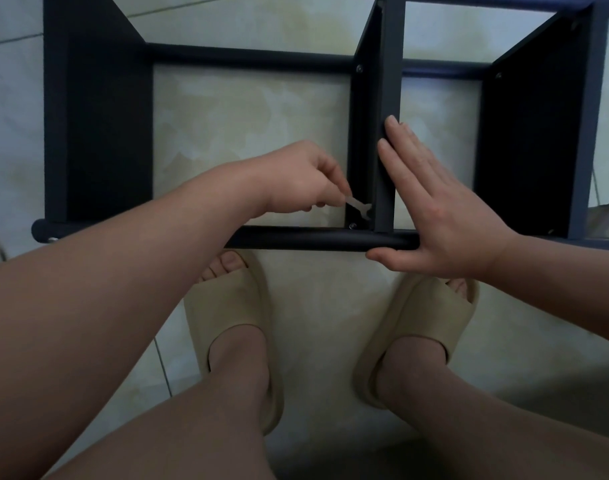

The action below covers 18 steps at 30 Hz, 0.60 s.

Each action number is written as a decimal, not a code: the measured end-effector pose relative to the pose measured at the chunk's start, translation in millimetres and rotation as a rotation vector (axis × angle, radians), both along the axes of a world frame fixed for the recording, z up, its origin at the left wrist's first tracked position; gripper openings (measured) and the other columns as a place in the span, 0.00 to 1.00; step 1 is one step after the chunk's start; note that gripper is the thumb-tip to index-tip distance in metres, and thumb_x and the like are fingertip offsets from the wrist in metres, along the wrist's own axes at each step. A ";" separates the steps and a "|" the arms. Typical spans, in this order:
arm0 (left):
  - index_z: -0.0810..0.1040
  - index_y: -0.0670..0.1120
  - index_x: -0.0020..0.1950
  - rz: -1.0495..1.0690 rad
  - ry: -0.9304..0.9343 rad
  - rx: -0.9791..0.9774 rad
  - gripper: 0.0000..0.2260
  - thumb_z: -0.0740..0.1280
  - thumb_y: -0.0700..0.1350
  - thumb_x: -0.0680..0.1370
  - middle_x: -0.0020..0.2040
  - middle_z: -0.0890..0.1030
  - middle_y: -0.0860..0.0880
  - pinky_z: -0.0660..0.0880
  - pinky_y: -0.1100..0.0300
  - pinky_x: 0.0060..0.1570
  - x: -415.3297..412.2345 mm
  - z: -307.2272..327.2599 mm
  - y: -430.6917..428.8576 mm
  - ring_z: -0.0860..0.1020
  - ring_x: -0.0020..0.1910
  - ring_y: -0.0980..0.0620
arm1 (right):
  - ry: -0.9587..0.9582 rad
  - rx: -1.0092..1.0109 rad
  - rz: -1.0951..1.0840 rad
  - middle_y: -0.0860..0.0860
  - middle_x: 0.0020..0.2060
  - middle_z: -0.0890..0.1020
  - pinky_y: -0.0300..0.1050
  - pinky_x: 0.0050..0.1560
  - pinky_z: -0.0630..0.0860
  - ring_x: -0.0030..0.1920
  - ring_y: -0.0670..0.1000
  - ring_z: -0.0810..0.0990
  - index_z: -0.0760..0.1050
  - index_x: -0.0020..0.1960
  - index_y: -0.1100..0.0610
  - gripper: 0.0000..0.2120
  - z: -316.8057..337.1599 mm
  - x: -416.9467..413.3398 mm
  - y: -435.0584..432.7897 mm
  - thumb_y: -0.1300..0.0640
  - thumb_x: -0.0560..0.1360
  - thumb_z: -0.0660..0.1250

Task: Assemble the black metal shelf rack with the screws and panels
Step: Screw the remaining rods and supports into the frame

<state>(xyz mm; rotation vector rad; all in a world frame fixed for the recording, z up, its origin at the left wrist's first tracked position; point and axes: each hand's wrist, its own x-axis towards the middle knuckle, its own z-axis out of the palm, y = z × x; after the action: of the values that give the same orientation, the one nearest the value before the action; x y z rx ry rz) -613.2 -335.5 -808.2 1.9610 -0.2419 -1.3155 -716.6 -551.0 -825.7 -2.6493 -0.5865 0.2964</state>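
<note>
The black metal shelf rack (98,109) lies on the floor in front of me, its panels standing on edge between round tubes. My left hand (303,181) pinches a small flat silver wrench (360,206), whose jaw sits low on the middle panel (360,140), just above a screw (352,225) near the front tube (313,237). My right hand (434,206) lies flat with straight fingers against the middle panel's right face, thumb along the front tube. Another screw (359,68) shows at the panel's far end.
Pale tiled floor (254,119) shows through the rack's bays. My two feet in beige slippers (233,327) stand just in front of the front tube. The left panel and the right panel (528,140) flank the middle one. Some pale object lies at the right edge.
</note>
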 end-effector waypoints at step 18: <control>0.81 0.51 0.46 0.531 0.324 -0.101 0.02 0.70 0.44 0.78 0.41 0.86 0.52 0.75 0.58 0.44 -8.7 -8.2 -18.6 0.84 0.43 0.55 | 0.003 -0.002 -0.004 0.66 0.81 0.48 0.65 0.79 0.56 0.82 0.63 0.47 0.50 0.81 0.68 0.53 1.8 0.7 1.4 0.32 0.74 0.66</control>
<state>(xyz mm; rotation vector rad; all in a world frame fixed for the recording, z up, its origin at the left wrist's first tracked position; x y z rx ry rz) -621.9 -354.1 -816.3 1.5487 0.3422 -1.2062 -715.9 -549.6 -823.9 -2.6509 -0.5803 0.3004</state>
